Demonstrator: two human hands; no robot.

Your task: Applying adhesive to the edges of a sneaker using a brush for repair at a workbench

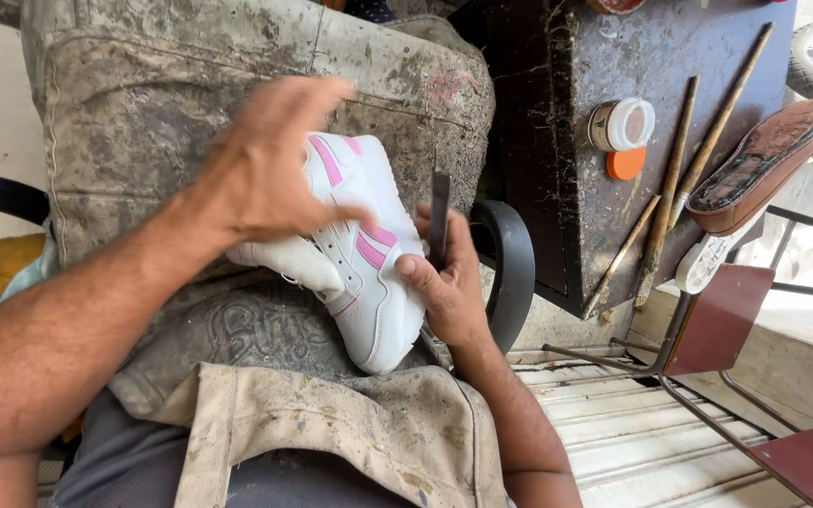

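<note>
Two hands on one small white sneaker with pink stripes (369,273), sitting about dead center over a filthy canvas apron (237,141) on the person's lap. Left hand (265,174) comes in from 9 o'clock, fingers loosely spread and curled over the shoe's top, thumb pressing near the laces. Right hand (444,282) is at 3 o'clock of the shoe, thumb against its side while the fingers pinch a thin dark metal tool (439,216) pointing up toward 12. Over at 2 o'clock there's a dark grimy workbench (566,141) with a small white-lidded jar (621,124), some long sticks (675,179) and a worn shoe sole (764,165).
</note>
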